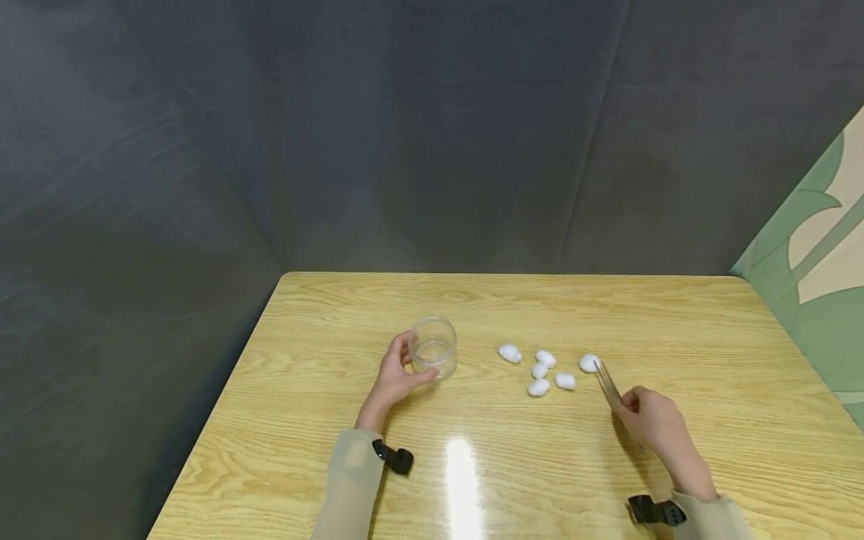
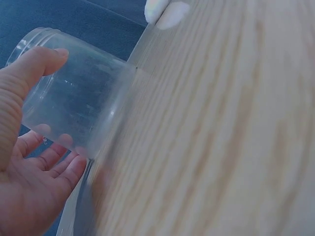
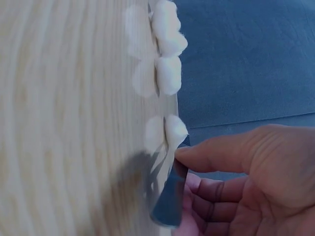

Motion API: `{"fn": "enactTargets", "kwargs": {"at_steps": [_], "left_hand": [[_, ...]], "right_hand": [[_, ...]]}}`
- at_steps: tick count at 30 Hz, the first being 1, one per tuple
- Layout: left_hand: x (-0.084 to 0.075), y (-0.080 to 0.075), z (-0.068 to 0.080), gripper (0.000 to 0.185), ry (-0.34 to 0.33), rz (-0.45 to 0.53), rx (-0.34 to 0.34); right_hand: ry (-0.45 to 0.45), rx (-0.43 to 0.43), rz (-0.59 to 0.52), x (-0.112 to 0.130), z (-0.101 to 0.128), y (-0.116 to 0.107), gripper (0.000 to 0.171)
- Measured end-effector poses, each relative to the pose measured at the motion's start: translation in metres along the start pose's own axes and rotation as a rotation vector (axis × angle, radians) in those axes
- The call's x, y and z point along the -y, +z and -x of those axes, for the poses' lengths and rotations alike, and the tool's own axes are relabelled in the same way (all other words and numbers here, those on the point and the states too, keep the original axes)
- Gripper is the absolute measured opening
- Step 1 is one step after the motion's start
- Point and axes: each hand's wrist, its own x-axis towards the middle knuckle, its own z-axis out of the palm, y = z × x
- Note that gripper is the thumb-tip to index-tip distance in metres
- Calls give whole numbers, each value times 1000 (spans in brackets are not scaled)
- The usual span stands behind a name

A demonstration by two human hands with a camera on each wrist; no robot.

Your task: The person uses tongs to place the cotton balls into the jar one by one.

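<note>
On the wooden table [image 1: 675,330], my left hand [image 1: 394,375] wraps the clear jar [image 1: 434,346]; my right hand [image 1: 651,420] pinches tweezers [image 1: 607,382] at a cotton ball [image 1: 589,363]. I squeeze gently, low down.

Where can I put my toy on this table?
The wooden table is bare along its far edge, behind the clear plastic jar and the white cotton balls. The near middle, between both sleeves, is free too. It is crowded around the cotton balls, where the metal tweezers point.

The left hand [image 2: 29,162] grips a clear round plastic jar [image 2: 74,98] standing on the pale wooden counter [image 2: 221,137].
</note>
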Motion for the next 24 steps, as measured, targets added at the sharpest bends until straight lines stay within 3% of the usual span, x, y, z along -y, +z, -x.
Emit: {"fn": "enactTargets", "kwargs": {"at_steps": [8, 11, 14, 18, 24], "left_hand": [[-1, 0, -1, 77, 13, -3, 2], [-15, 0, 3, 76, 9, 13, 16], [-16, 0, 3, 75, 5, 15, 17], [-1, 1, -1, 76, 0, -15, 0], [1, 1, 0, 77, -7, -4, -2]], "right_hand": [[-7, 23, -41, 5, -2, -1, 16], [-16, 21, -42, 5, -3, 0, 14], [-22, 15, -32, 4, -3, 1, 13], [-36, 7, -15, 4, -3, 1, 13], [-47, -2, -17, 5, -2, 1, 12]]}}
